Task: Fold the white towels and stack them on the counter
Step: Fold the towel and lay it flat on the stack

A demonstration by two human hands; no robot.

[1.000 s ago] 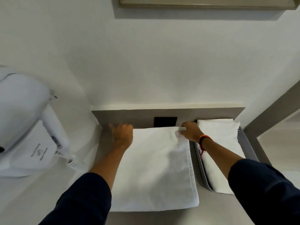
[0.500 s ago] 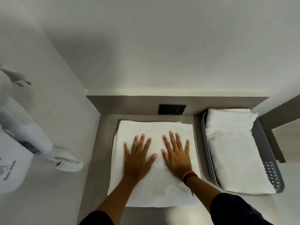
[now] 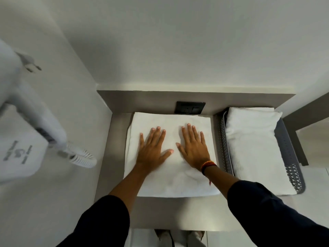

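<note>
Fingers (image 3: 156, 135) spread wide, both palms press flat, side by side, on the folded white towel (image 3: 170, 179); left hand (image 3: 152, 151) and right hand (image 3: 193, 149) grip nothing; towel lies on the counter (image 3: 170, 211) beside a basket (image 3: 292, 157) holding another towel (image 3: 254, 148).

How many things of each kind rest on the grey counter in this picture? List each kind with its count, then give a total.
White towels: 2, one lying flat on the counter under both hands, one in the basket
Grey baskets: 1
Hands pressing flat: 2, left, right
Total: 5
</note>
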